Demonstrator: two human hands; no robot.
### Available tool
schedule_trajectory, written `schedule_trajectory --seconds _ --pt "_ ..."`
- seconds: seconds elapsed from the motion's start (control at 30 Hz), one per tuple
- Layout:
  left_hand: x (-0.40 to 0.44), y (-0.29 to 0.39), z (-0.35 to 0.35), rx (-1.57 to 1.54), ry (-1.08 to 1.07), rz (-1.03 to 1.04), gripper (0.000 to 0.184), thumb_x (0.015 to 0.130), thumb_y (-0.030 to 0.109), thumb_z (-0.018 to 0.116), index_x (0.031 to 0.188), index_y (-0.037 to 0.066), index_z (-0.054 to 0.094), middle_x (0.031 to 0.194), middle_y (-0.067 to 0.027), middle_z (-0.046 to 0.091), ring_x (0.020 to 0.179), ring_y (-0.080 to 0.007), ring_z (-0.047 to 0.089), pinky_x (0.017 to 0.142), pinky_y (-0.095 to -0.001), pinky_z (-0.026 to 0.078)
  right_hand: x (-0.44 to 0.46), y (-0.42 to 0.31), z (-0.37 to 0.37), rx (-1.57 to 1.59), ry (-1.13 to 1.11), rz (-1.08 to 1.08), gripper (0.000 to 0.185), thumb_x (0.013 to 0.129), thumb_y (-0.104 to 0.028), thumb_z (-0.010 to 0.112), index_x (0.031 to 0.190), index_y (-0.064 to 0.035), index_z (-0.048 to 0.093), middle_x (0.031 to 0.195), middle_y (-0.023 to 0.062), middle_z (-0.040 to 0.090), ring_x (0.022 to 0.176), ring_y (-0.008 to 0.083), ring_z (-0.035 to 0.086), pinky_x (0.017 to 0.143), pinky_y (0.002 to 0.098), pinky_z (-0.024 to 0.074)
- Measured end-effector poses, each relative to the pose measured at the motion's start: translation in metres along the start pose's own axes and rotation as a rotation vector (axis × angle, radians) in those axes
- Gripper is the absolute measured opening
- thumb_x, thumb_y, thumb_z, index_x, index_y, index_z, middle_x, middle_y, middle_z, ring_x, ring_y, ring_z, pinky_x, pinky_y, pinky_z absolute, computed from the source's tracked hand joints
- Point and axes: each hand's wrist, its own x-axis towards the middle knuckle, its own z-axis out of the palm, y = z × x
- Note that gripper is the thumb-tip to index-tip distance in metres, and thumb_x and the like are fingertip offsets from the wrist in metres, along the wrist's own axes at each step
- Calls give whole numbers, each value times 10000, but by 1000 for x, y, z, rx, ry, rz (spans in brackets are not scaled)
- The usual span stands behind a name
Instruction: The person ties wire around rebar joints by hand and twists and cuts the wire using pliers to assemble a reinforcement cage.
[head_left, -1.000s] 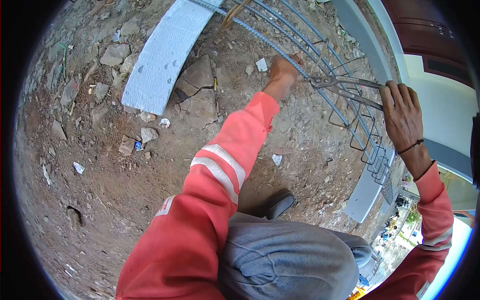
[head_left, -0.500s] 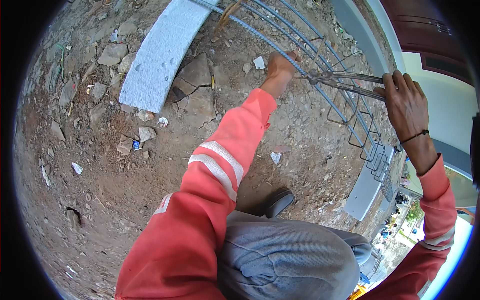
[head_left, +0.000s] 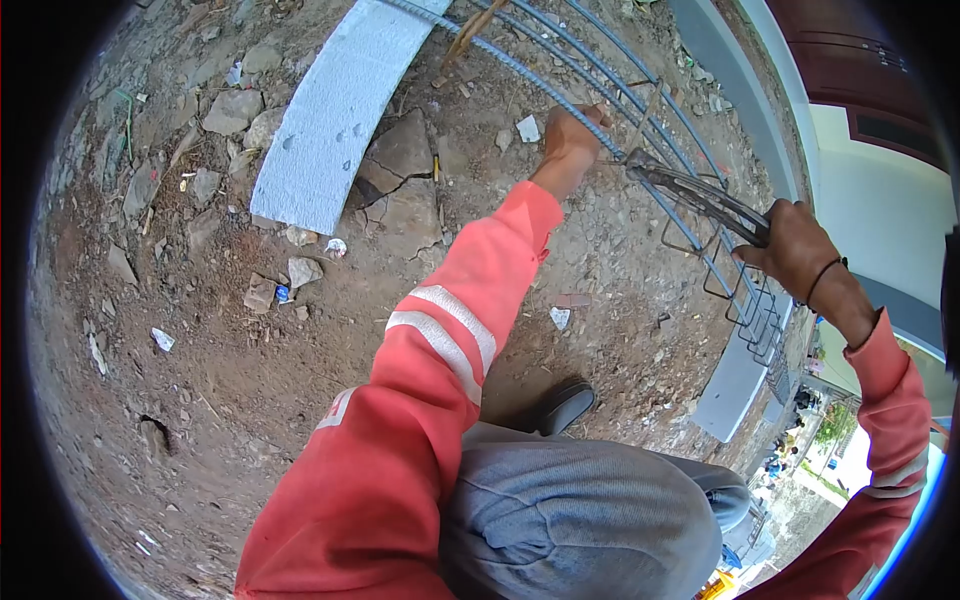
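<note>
A reinforcement cage of long ribbed rebar runs from the top edge down to the right, with bent wire stirrups bunched toward its lower end. My left hand is closed at the nearest bar, apparently gripping it; its fingertips are partly hidden. In my right hand are the handles of long metal pincers, held nearly together. The jaws of the pincers meet the same bar just right of my left hand. Whether wire is between the jaws is too small to tell.
Rough dirt ground with stones and litter lies below. A pale, foam-like slab is at upper left, and another light slab lies under the cage's lower end. My shoe is beside my bent knee. A wall stands at right.
My right hand has swung down and turned, bringing the pincer handles closer together and tilting them downward. My left hand stays at the bar. The whole view has shifted slightly.
</note>
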Motion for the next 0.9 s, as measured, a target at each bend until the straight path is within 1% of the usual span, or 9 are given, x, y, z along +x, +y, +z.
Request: schedule_trajectory --seconds 0.07,0.17,0.3,0.4,0.47,0.53,0.77,0.87,0.9 --pt "-3 3 -1 53 -4 -13 332 983 310 626 828 34 724 612 -6 509 552 -136 468 512 -338 390 -2 7 -1 8 156 -153 426 774 -262 866 758 107 653 759 251 673 707 332 714 647 406 579" --pt "-5 4 -2 49 -22 8 334 987 310 624 832 31 724 617 -8 511 563 -135 467 522 -337 387 4 1 -33 509 -598 41 309 785 -166 845 762 48 624 558 106 611 410 162 597 324 304 452" --pt "-3 3 -2 90 -6 19 332 989 306 623 830 33 722 622 -7 511 561 -133 458 529 -334 378 3 -2 -40 520 -636 86 320 782 -121 823 895 77 598 524 111 589 403 204 591 378 343 491" --pt "0 1 0 66 -10 -16 337 979 282 631 777 39 750 819 -112 720 770 -231 646 743 -392 500 -20 -9 -31 179 -170 -107 421 787 -104 784 1095 60 548 713 133 654 621 240 673 591 380 561" --pt "2 -2 2 42 -22 -28 346 981 294 633 778 40 751 839 -109 728 787 -229 652 747 -389 504 -28 -10 -8 -607 852 -388 529 784 -102 743 1232 10 484 986 132 652 926 258 662 832 399 526" --pt "4 -6 2 43 -21 -46 343 982 294 633 784 40 750 846 -107 730 792 -227 653 746 -388 504 -30 -4 -7 -639 855 -355 404 847 -156 704 1194 -35 538 1139 99 588 1078 242 585 925 377 481" --pt "-4 4 2 28 -19 -54 322 977 311 621 845 32 712 612 3 496 537 -124 451 505 -316 354 -13 -7 -16 -370 242 -80 355 939 -358 655 930 -4 674 802 150 680 798 305 710 713 431 561" --pt "1 -2 3 18 -29 -64 283 976 302 624 900 46 717 589 19 469 512 -129 438 484 -317 331 -9 -3 -42 490 -579 -14 357 875 -284 790 768 29 655 682 135 671 494 206 652 426 346 513" --pt "1 -2 1 23 -34 -57 283 976 302 624 900 46 717 589 19 469 512 -129 438 484 -317 331 -4 8 -34 669 -653 47 303 844 -192 823 924 44 651 647 98 636 409 164 595 321 304 450"
